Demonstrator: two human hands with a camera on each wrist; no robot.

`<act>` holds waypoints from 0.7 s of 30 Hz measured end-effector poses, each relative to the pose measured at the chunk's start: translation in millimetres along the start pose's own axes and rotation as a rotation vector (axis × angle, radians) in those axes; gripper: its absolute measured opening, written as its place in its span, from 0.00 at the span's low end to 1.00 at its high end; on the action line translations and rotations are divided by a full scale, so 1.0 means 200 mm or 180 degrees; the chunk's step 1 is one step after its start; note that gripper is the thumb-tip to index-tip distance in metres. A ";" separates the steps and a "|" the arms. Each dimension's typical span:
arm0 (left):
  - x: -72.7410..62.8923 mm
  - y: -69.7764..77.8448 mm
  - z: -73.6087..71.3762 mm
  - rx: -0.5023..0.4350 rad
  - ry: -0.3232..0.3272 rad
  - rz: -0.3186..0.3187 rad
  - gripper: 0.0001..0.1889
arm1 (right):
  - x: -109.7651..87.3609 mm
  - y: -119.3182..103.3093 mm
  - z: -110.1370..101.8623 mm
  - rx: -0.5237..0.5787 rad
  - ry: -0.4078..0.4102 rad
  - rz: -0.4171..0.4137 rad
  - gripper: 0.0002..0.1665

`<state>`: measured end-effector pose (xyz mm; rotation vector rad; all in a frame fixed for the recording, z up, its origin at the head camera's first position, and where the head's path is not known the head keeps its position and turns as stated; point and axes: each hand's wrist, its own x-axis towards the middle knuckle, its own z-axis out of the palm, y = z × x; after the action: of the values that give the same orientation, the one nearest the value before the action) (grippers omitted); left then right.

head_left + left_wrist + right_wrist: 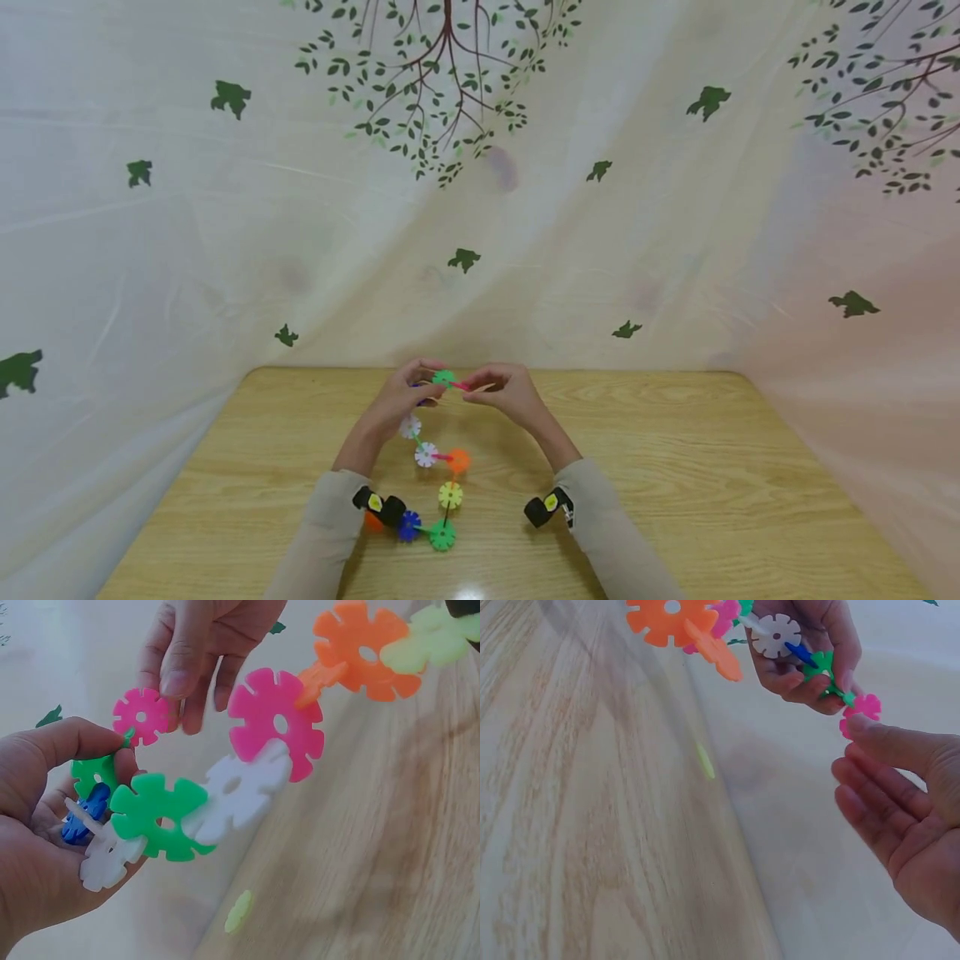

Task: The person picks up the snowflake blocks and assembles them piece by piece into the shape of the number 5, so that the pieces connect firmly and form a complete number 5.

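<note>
A chain of slotted plastic snowflake discs hangs from my left hand [397,398], whose fingers and thumb pinch the green end discs. In the left wrist view the chain passes the palm with a blue disc [88,817], a white disc [101,874], a larger-looking green disc [142,817], another white disc [255,787] and a pink disc [251,712]. My right hand [512,396] pinches a separate-edged pink disc [154,720] between thumb and forefinger, its rim meeting the green disc at the left fingertips. The other right fingers are loosely bent.
The chain's lower part runs toward me over the wooden table [675,467], with orange [459,461], yellow [450,497] and blue discs [408,527]. A yellow-green disc [238,911] lies near the far table edge. Behind hangs a pale cloth [375,275] with printed leaves.
</note>
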<state>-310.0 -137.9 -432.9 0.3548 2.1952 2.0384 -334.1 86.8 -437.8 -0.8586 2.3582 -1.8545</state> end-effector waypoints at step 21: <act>-0.01 0.01 -0.10 0.0107 0.0086 -0.0162 0.21 | 0.15 0.18 0.05 -0.0559 -0.1060 0.0643 0.22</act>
<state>-312.8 -157.1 -428.9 0.2734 2.2325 1.9938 -370.4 69.6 -463.3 -0.8302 2.3177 -1.3303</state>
